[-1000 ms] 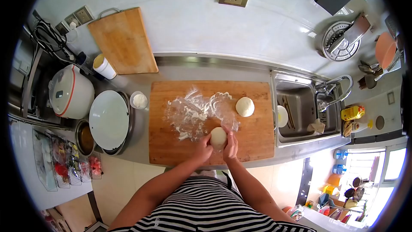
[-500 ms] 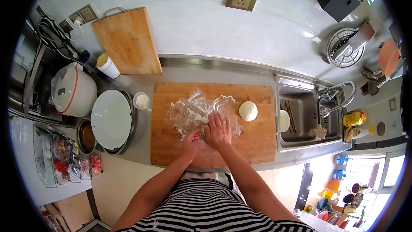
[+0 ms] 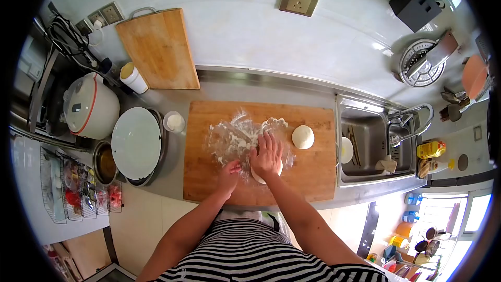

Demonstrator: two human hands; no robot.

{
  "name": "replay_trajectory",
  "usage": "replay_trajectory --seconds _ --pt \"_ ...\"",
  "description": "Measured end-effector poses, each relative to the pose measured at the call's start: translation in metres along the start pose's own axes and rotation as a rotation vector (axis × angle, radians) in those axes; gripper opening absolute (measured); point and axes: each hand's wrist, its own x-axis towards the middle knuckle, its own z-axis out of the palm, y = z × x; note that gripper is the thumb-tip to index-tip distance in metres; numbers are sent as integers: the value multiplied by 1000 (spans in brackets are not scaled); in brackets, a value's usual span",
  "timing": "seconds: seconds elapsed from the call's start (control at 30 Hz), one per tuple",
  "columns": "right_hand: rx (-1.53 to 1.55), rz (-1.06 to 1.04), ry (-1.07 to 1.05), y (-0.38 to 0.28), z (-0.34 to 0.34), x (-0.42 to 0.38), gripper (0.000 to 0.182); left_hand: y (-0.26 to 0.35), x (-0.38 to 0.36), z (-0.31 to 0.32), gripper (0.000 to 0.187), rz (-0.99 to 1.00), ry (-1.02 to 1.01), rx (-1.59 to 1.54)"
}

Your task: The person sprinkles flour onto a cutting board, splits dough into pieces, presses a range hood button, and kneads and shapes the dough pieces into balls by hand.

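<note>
Dough (image 3: 259, 176) under flat right hand (image 3: 266, 155), floured board (image 3: 313, 167)

No readable text, label, brand or number can be made out on anything in the kitchen view.

You're wearing a black-and-white striped top (image 3: 250, 250) and pressing pale cream dough (image 3: 262, 175) on a warm brown wooden board (image 3: 313, 172) dusted white with flour (image 3: 235, 138); another cream-white ball (image 3: 302, 137) is sitting nearby.

white wall (image 3: 250, 26), steel counter (image 3: 245, 86), bright daylight
</note>
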Motion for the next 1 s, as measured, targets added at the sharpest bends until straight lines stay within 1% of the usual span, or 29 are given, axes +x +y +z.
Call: replay_trajectory --seconds 0.07,0.1,0.13,0.17,0.2,0.27,0.3,0.37,0.4,0.43,0.47,0.5,0.57,0.6,0.67,0.7,0.77,0.83,0.9,0.93,0.97,1.0 --pt "503 83 -64 23 12 10 42 1 -1 -2 41 -4 -24 0" --pt "503 80 -62 34 6 9 42 1 -2 -3 40 -15 -43 -2" --pt "711 119 0 48 -2 6 38 4 -5 -3 40 -14 -41 -3" --pt "919 159 64 60 -9 4 34 9 -7 -2 42 -58 -59 11" --pt "920 158 65 67 -19 0 34 13 -8 -1 44 -102 -78 25" --pt "664 334 -42 73 -37 -13 29 15 -7 5 44 -136 -83 63" --pt "664 335 -40 75 -34 -18 29 18 -8 9 44 -173 -88 100" --pt "551 212 -132 78 -28 -27 30 21 -12 20 43 -199 -96 66" --pt "552 212 -132 71 -34 -27 30 23 -14 25 42 -225 -104 31" --pt "552 279 -203 56 -49 -26 33 21 -13 27 42 -224 -103 30" --pt "552 346 -274 47 -57 -26 36 18 -12 30 40 -209 -189 6" --pt "554 344 -273 47 -54 -26 36 20 -11 31 39 -192 -275 -18" --pt "541 227 -243 50 -45 -29 44 22 -12 31 39 -174 -292 -3" --pt "541 224 -243 49 -43 -34 44 23 -13 30 39 -162 -311 9" --pt "299 -17 -37 49 -40 -41 51 24 -14 28 40 -190 -303 -36" --pt "298 -24 -39 45 -44 -40 51 24 -14 27 42 -220 -296 -79" --pt "453 222 -311 29 -61 -41 54 27 -17 24 40 -246 -286 -145" --pt "504 205 -324 18 -62 -41 55 29 -18 20 40 -267 -273 -212" --pt "557 192 -340 3 -62 -38 56 34 -18 13 41 -339 -109 -199" --pt "632 157 -331 -6 -62 -33 55 39 -18 7 41 -337 -105 -202" --pt "708 123 -321 -14 -62 -28 55 44 -16 -3 41 -219 -96 -255" --pt "761 145 -349 -26 -67 -17 55 52 -14 -12 41 -101 -87 -306"
